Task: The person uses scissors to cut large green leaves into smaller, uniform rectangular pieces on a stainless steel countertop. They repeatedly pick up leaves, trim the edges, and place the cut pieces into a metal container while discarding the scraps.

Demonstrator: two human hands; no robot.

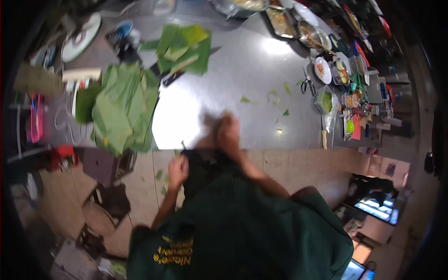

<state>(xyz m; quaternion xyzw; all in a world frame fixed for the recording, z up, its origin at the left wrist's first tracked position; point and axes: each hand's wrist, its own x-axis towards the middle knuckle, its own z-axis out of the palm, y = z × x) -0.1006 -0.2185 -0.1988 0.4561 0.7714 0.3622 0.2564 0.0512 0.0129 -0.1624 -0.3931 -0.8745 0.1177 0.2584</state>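
Note:
My left hand [178,170] is curled just off the front edge of a steel worktable [241,63]. Close above its knuckles a small, thin dark object [183,144] shows at the edge; whether the hand holds it is unclear. Over the tabletop, my right hand [228,133] is blurred, with its fingers bent, and I cannot make out anything in them. A big stack of banana leaves [122,108] lies to the left. Farther back rests a smaller pile of cut leaf pieces [183,49], with a dark-handled tool [172,79] at its near side.
Leaf scraps [246,100] are scattered right of my right hand. Scissors [308,84], a knife with a pale handle [324,139], a white bowl [322,70] and food trays [280,22] line the right side. Stools [112,203] stand on the floor at left.

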